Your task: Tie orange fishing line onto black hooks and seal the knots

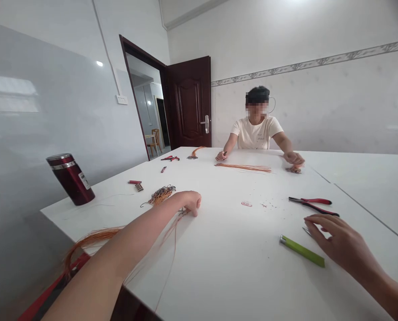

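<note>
Nearest, at the left edge of the white table (225, 272), a hank of orange line (97, 236) runs out from behind the person's left forearm and hangs over the corner. To the right, a slim green lighter-like stick (302, 251) with a metal end lies just beside the person's right hand (333, 234). That hand's thumb and forefinger are bent towards each other with a slight gap, and a pointed metal tip (306, 231) shows beneath them; whether it is gripped I cannot tell. The left hand (192, 203) is low over the table, its fingers curled well in, above dark hooks (183, 211) with thin reddish strands (172, 229) trailing towards the near edge; the fingertips are hidden, so I cannot tell how firmly anything is held. Beyond the right hand lie red-and-black-handled pliers (314, 205), with a red-printed slip (246, 203) and tiny scraps to their left. A heap of hooks with orange line (162, 195) sits beside the left forearm, and a dark red flask (71, 180) stands further left. Across the table a co-worker in a pale T-shirt (255, 133) reaches both arms forward, one hand near an orange bundle (246, 167), the other over a small clump (294, 169). Behind stands an open brown door (189, 102).
</note>
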The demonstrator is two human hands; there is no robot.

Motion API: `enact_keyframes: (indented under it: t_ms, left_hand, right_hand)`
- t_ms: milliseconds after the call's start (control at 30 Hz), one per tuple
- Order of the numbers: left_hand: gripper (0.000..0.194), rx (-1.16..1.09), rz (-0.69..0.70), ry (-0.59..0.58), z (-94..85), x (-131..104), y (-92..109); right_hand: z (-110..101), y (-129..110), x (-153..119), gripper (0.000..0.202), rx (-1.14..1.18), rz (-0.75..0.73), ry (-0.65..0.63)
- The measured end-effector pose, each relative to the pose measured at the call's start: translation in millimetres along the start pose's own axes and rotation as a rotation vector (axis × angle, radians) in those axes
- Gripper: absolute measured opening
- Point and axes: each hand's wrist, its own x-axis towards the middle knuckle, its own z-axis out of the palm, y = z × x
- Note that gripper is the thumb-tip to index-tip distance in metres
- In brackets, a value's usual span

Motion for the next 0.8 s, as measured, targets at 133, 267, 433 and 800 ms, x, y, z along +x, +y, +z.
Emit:
enact_keyframes:
  t_ms: [133, 267, 433, 800]
  left_hand:
    - [0.025, -0.021, -0.006, 0.011, 2.9, -3, 3]
    - [0.027, -0.066, 0.004, 0.084, 8.9, 0, 1]
    - [0.024, -0.196, 0.066, 0.185, 8.6, 2, -4]
    - [0.034, -0.789, 0.356, 0.434, -7.7, -3, 22]
  right_hand:
    - [-1, -1, 1, 0.018, 0.002, 0.005, -0.005]
    - [-1, -2, 1, 0.021, 0.01, 0.005, -0.021]
    - [0, 1, 1, 0.02, 0.018, 0.015, -0.049]
    - [-7, -21, 10, 0.025, 0.187, 0.106, -0.201]
